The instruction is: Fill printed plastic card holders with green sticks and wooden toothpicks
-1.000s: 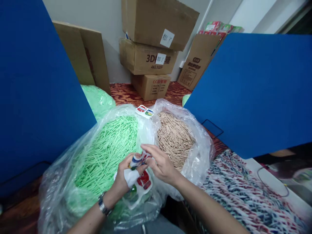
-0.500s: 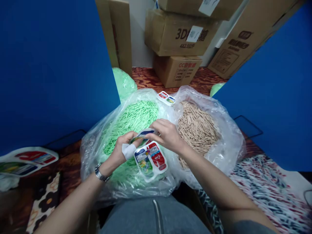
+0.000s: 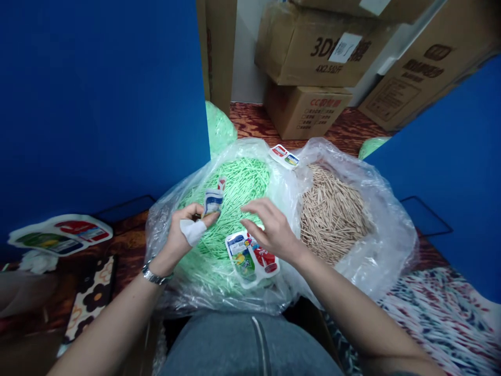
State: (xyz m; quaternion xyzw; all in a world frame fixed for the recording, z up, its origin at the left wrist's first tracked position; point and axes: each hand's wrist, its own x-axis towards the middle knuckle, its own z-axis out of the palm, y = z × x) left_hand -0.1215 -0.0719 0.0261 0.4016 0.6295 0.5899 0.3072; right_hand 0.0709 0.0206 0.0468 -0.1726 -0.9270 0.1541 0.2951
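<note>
Pinched in left hand (image 3: 178, 231): folded printed piece (image 3: 213, 201), best gripped lightly against creasing; empty, loosely spread: right hand (image 3: 276, 230)

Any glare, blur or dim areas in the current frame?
Head view: highlights glint on the clear plastic; small print on the curled label in the left hand is too soft to read; the lower-left corner looks dim and blurred.

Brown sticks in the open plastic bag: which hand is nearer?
Right. The right hand is just left of the brown sticks; the left hand is farther left, by the green sticks.
</note>
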